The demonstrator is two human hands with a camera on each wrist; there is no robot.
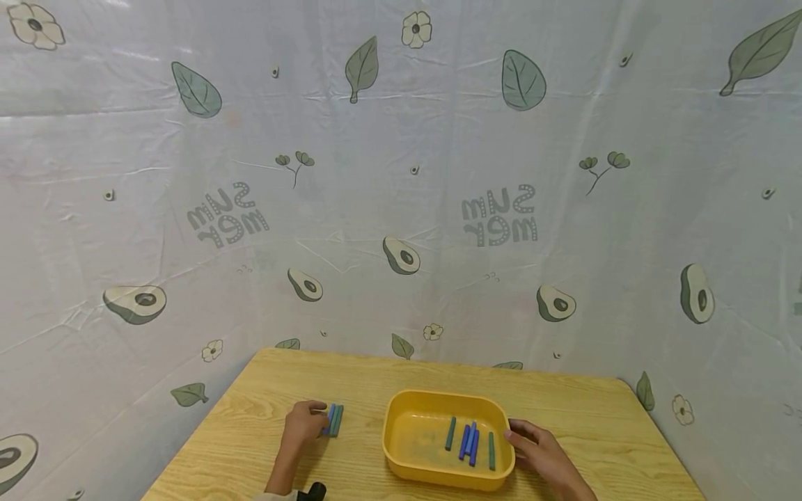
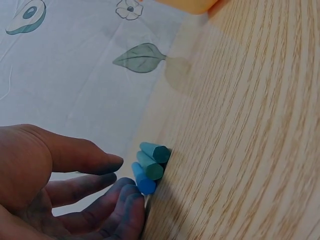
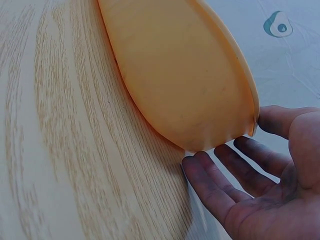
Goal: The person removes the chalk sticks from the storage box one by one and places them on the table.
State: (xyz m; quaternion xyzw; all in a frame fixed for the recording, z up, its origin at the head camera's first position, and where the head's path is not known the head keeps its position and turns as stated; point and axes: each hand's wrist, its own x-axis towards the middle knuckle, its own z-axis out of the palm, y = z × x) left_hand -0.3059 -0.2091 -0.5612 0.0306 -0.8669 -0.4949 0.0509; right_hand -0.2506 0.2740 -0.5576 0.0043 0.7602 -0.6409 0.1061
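On the left of the table, my left hand (image 1: 303, 422) is beside a short row of chalk sticks, its fingers loosely bent. The blue chalk stick (image 2: 145, 183) lies nearest the fingertips, with two green chalk sticks (image 2: 151, 169) beyond it. In the left wrist view the thumb stands apart from the chalk; whether a finger touches the blue one, I cannot tell. My right hand (image 1: 540, 451) holds the right end of a yellow plastic tray (image 3: 185, 95), thumb at the rim and fingers against the outer wall. Inside the tray lie several blue chalk sticks (image 1: 471, 442) between two green ones.
The wood-grain table (image 1: 357, 459) backs onto a pale printed sheet (image 1: 376, 299) that hangs behind and at both sides. A dark rounded object (image 1: 317, 491) shows near the left forearm at the bottom edge.
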